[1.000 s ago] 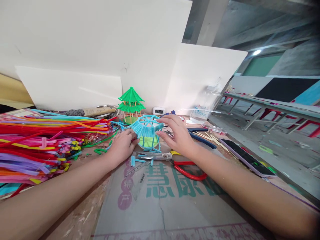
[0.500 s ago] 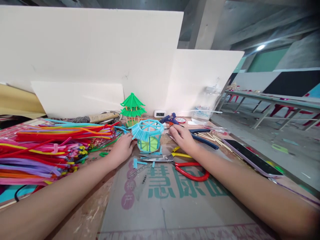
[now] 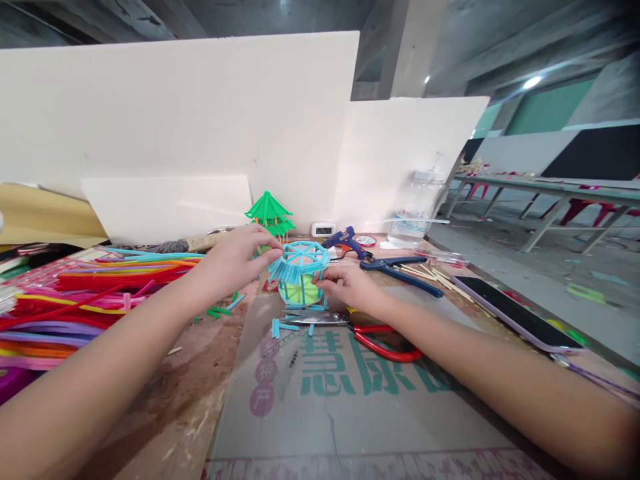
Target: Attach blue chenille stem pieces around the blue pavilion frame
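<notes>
A small light-blue pavilion model (image 3: 300, 257) made of pipe-cleaner pieces stands on the grey mat, with a spoked ring on top, a partial fringe of roof and a yellow-green base. My left hand (image 3: 247, 253) is at its upper left, fingers stretched toward the roof ring with a gap above the thumb. On the other side, my right hand (image 3: 350, 283) has its fingertips pinched at a post. Scissors with red and yellow handles (image 3: 385, 343) lie just in front, among cut blue pieces (image 3: 285, 327). Behind stands a green tiered-roof model (image 3: 269, 210), partly hidden by my left hand.
Bundles of coloured pipe cleaners (image 3: 75, 313) fill the left side. Toward the back are a digital clock (image 3: 323, 229), a glue gun (image 3: 350, 241) and a plastic bottle (image 3: 413, 210). Blue-handled pliers (image 3: 400, 268), thin sticks (image 3: 450, 283) and a phone (image 3: 515, 313) lie at right.
My left hand has risen from the table to the pavilion model's upper left. My right hand has moved left, from near the glue gun to the model's right side.
</notes>
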Action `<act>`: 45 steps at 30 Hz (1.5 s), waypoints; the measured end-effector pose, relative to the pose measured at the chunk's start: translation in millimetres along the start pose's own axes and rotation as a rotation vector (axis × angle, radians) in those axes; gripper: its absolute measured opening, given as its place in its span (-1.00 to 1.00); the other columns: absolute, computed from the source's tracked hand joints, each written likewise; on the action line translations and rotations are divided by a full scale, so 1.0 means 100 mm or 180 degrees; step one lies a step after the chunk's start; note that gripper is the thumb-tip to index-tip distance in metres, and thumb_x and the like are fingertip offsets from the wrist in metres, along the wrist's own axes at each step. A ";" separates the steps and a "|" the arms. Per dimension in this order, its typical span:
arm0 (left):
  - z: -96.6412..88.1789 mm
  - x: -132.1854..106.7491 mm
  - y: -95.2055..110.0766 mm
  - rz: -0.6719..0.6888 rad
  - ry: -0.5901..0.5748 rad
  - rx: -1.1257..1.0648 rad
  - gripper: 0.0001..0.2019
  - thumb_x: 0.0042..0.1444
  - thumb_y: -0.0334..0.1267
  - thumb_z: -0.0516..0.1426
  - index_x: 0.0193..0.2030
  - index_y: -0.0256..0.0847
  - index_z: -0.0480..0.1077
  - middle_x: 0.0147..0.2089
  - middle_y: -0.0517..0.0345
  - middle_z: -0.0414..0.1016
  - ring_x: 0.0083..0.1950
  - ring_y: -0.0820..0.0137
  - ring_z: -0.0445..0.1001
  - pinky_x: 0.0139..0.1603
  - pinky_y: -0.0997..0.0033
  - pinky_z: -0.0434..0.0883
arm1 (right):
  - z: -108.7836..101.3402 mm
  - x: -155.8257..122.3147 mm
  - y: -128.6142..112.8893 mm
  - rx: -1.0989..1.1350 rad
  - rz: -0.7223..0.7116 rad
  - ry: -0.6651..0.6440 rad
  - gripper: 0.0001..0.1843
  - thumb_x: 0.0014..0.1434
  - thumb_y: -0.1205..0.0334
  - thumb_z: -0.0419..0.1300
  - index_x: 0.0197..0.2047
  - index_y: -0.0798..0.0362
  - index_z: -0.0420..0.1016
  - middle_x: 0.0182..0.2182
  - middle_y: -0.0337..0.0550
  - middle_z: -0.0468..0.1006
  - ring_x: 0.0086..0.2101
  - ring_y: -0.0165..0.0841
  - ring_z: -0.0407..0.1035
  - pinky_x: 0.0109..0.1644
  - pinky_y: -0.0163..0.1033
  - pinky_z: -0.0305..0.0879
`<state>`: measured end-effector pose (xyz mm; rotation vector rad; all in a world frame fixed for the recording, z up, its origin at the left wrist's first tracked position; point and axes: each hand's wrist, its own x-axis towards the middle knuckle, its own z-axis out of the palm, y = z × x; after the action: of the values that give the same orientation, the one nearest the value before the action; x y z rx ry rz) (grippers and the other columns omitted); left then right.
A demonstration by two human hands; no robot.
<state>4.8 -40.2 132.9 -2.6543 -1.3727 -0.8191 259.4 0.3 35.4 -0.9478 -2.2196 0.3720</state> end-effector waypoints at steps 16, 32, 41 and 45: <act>0.21 0.19 0.12 0.0497 -0.0193 0.0873 -0.63 0.28 -0.07 -0.02 -0.18 -0.16 0.59 0.10 -0.02 0.49 0.18 0.10 0.38 0.22 -0.03 0.27 | 0.14 -0.05 0.09 0.0125 0.0287 0.0083 -0.77 0.25 0.24 0.10 -0.41 0.05 0.49 -0.45 -0.24 0.54 -0.40 -0.40 0.34 -0.30 -0.30 0.17; 0.29 0.24 0.00 0.0282 -0.0498 -0.0036 -0.59 0.18 0.04 0.01 -0.25 -0.15 0.60 0.12 0.09 0.51 0.21 0.22 0.39 0.24 0.28 0.30 | 0.12 -0.04 0.02 0.0014 0.0223 0.0082 -0.81 0.23 0.31 0.12 -0.42 0.06 0.44 -0.46 -0.22 0.48 -0.37 -0.36 0.33 -0.26 -0.29 0.17; 0.30 0.24 0.00 0.0310 -0.0554 -0.0115 -0.67 0.16 -0.04 0.05 -0.28 -0.16 0.58 0.12 0.09 0.51 0.22 0.22 0.38 0.23 0.28 0.30 | 0.11 -0.04 0.00 -0.0005 0.0244 0.0046 -0.82 0.24 0.31 0.11 -0.40 0.06 0.46 -0.44 -0.20 0.51 -0.38 -0.37 0.34 -0.30 -0.30 0.17; 0.30 0.24 -0.01 0.0424 -0.0512 -0.0141 -0.69 0.17 -0.06 0.06 -0.30 -0.15 0.58 0.11 0.11 0.52 0.20 0.23 0.39 0.21 0.30 0.30 | 0.11 -0.04 -0.01 -0.0039 0.0231 0.0076 -0.82 0.23 0.31 0.12 -0.42 0.07 0.45 -0.46 -0.21 0.50 -0.37 -0.36 0.33 -0.28 -0.29 0.17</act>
<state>27.9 -13.8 118.2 -2.8642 -1.2037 -0.6421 253.3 -3.1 26.2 -1.0364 -2.1726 0.3787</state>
